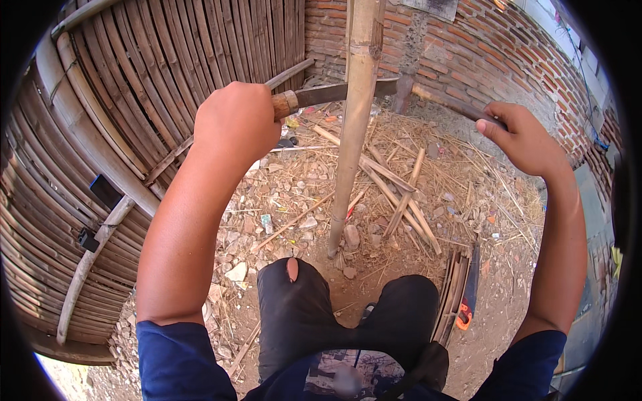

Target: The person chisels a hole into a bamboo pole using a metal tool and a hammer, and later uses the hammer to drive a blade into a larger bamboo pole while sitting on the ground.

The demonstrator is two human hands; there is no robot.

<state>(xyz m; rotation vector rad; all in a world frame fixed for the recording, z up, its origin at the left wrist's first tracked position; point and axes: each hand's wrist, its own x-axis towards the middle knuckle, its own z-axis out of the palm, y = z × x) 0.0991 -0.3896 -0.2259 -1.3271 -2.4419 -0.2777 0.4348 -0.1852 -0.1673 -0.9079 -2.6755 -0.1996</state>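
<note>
My left hand (234, 123) is closed round the wooden handle of a machete (321, 95), held level at the upper middle. Its blade crosses an upright bamboo pole (356, 127), and the blade's far end shows on the pole's right side. Whether the blade sits inside the bamboo or behind it I cannot tell, as the pole hides that stretch. With my right hand (525, 134) I grip the dark end of a hammer's handle. The metal head of the hammer (404, 90) is at the blade's far end, touching or just in front of it.
Split bamboo pieces (401, 194) lie crossed on stony, straw-strewn ground beyond my knees. To my right are a bundle of bamboo strips (453, 294) and a saw with an orange handle (464, 314). A bamboo fence (134, 87) stands left, a brick wall (461, 60) ahead.
</note>
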